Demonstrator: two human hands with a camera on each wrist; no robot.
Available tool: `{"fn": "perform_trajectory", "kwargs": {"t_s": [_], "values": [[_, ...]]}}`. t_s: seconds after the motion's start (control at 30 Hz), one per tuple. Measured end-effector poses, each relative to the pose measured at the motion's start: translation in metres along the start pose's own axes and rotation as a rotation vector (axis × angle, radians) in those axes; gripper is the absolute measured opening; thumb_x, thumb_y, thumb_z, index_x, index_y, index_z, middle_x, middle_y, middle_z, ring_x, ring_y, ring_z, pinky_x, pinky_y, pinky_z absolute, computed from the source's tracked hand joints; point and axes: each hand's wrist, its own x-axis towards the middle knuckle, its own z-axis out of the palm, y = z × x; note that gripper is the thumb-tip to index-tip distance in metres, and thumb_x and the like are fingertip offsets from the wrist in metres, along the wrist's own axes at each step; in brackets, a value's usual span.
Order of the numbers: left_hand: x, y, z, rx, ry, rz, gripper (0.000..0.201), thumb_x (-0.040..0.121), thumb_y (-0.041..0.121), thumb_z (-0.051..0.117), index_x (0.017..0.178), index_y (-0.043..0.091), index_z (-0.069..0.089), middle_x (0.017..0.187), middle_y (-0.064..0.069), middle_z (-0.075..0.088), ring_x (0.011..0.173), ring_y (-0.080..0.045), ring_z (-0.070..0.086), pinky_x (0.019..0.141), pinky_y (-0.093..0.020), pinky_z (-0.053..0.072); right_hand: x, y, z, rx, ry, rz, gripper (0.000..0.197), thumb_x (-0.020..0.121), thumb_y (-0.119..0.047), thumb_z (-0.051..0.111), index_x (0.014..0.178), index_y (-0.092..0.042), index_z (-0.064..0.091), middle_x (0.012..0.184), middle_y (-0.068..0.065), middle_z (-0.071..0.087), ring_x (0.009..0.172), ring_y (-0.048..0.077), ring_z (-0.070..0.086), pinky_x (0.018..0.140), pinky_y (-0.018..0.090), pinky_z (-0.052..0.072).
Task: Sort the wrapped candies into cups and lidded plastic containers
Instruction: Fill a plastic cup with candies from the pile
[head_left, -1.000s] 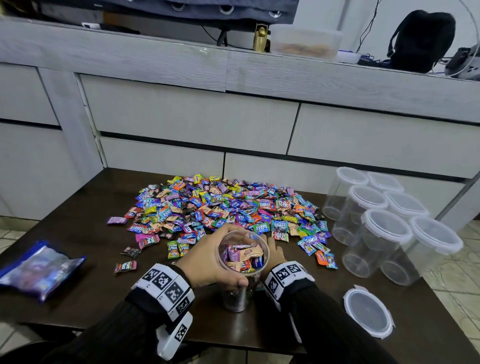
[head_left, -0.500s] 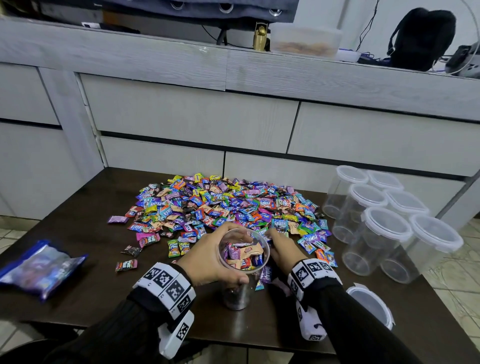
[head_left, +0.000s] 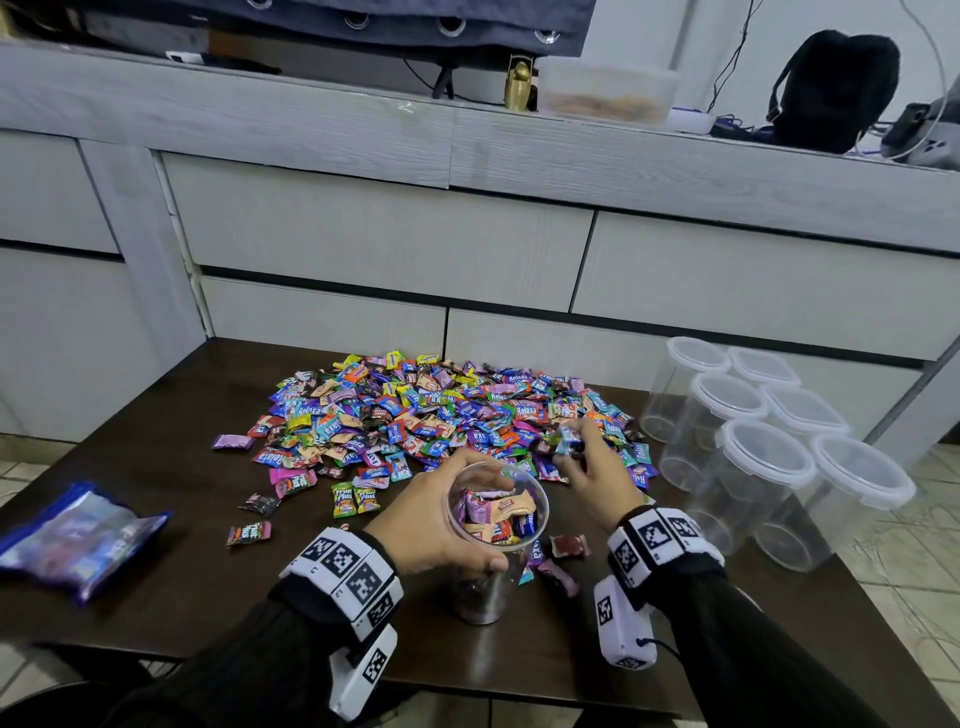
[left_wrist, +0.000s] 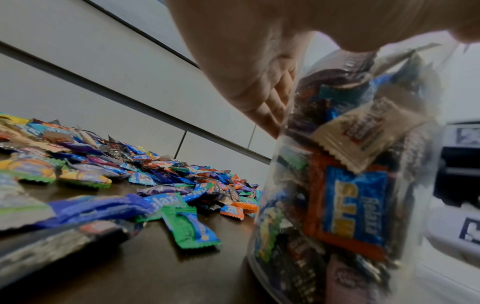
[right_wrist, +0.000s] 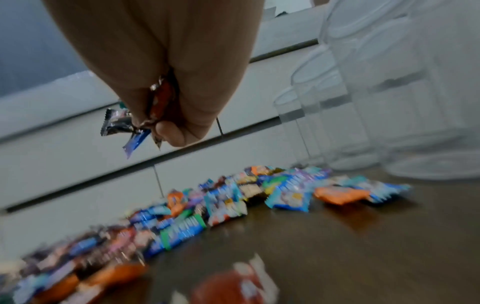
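Note:
A clear plastic cup (head_left: 511, 525) (left_wrist: 345, 185) stands on the dark table near its front edge, packed nearly full of wrapped candies. My left hand (head_left: 441, 525) (left_wrist: 262, 82) wraps around the cup's upper wall. My right hand (head_left: 582, 457) (right_wrist: 166, 86) hovers over the near right edge of the candy pile (head_left: 441, 410) (right_wrist: 233, 197) and pinches a small bunch of candies (head_left: 567, 441) (right_wrist: 135, 125). Three loose candies (head_left: 569, 545) lie right of the cup.
Several empty clear containers with lids (head_left: 763, 452) (right_wrist: 389, 102) stand at the table's right edge. A blue plastic bag (head_left: 72, 535) lies at the front left. A grey drawer cabinet (head_left: 389, 234) rises behind the table (head_left: 156, 597).
My right hand has left the cup's side, moved forward and right to the pile's edge, and lifted a few candies. The left hand and cup stay in place.

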Motion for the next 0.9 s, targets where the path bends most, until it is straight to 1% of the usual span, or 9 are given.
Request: {"fn": "perform_trajectory", "kwargs": {"t_s": [0.13,0.27,0.4,0.53,0.63,0.7,0.77,0.83,0.9], "values": [[0.001,-0.002,-0.001,0.005,-0.001,0.0,0.086,0.048,0.025,0.094,0.122,0.028,0.051,0.125,0.009,0.066,0.123,-0.009,0.058,0.105,-0.028,0.043,-0.003,-0.041,-0.03,0.092,0.033,-0.213,0.026,0.094,-0.01,0.055,0.112,-0.022,0.041,0.086,-0.009,0.056,0.066,-0.004,0.053,0.057,0.01,0.039],[0.001,-0.003,-0.001,0.015,0.008,-0.005,0.087,0.046,0.027,0.094,0.122,0.028,0.05,0.122,0.01,0.066,0.118,-0.008,0.061,0.101,-0.029,0.046,-0.011,-0.08,-0.043,-0.025,-0.155,-0.413,0.028,0.092,-0.009,0.057,0.115,-0.02,0.044,0.09,-0.012,0.054,0.073,0.004,0.049,0.066,0.011,0.037],[0.001,0.0,-0.001,0.029,0.027,-0.012,0.089,0.044,0.035,0.094,0.121,0.03,0.05,0.113,0.007,0.07,0.107,-0.009,0.067,0.095,-0.031,0.051,-0.023,-0.095,-0.033,-0.176,-0.368,-0.498,0.028,0.09,-0.007,0.055,0.117,-0.011,0.047,0.097,-0.008,0.05,0.083,0.001,0.043,0.069,0.013,0.031],[-0.002,0.006,-0.001,0.053,0.023,-0.008,0.086,0.045,0.037,0.091,0.119,0.039,0.047,0.11,0.023,0.069,0.103,0.002,0.066,0.085,-0.011,0.047,-0.033,-0.1,-0.025,-0.293,-0.424,-0.499,0.035,0.088,-0.007,0.05,0.121,-0.012,0.044,0.108,0.0,0.05,0.096,0.01,0.044,0.079,0.018,0.031],[-0.003,0.012,0.0,0.087,0.043,0.014,0.084,0.044,0.041,0.089,0.117,0.04,0.047,0.111,0.034,0.064,0.105,0.012,0.06,0.086,-0.004,0.041,-0.039,-0.102,-0.02,-0.434,-0.424,-0.507,0.041,0.083,-0.013,0.05,0.123,-0.01,0.043,0.114,0.007,0.049,0.104,0.021,0.042,0.093,0.034,0.035],[-0.004,0.013,0.0,0.112,0.053,0.029,0.084,0.043,0.044,0.088,0.116,0.041,0.047,0.111,0.037,0.062,0.106,0.016,0.057,0.086,-0.003,0.039,-0.042,-0.104,-0.016,-0.54,-0.408,-0.526,0.043,0.081,-0.022,0.05,0.122,-0.009,0.044,0.112,0.007,0.048,0.1,0.022,0.039,0.093,0.039,0.033],[-0.004,0.012,-0.001,0.122,0.059,0.032,0.084,0.043,0.045,0.088,0.117,0.04,0.048,0.111,0.032,0.063,0.106,0.013,0.058,0.087,-0.007,0.042,-0.045,-0.106,-0.014,-0.594,-0.376,-0.535,0.05,0.078,-0.034,0.039,0.122,-0.01,0.045,0.109,0.005,0.047,0.097,0.02,0.035,0.091,0.036,0.032],[-0.003,0.01,-0.001,0.133,0.06,0.032,0.085,0.043,0.044,0.087,0.119,0.036,0.049,0.11,0.02,0.067,0.107,0.003,0.061,0.091,-0.02,0.048,-0.049,-0.105,-0.011,-0.602,-0.352,-0.542,0.061,0.074,-0.044,0.024,0.122,-0.012,0.045,0.106,0.002,0.044,0.095,0.017,0.032,0.089,0.034,0.031],[-0.003,0.008,-0.002,0.148,0.052,0.033,0.086,0.045,0.042,0.087,0.121,0.033,0.049,0.11,0.014,0.068,0.107,-0.004,0.063,0.092,-0.031,0.051,-0.052,-0.102,-0.008,-0.562,-0.328,-0.525,0.058,0.078,-0.045,0.022,0.121,-0.013,0.046,0.107,0.0,0.041,0.095,0.016,0.03,0.089,0.035,0.032]]}}
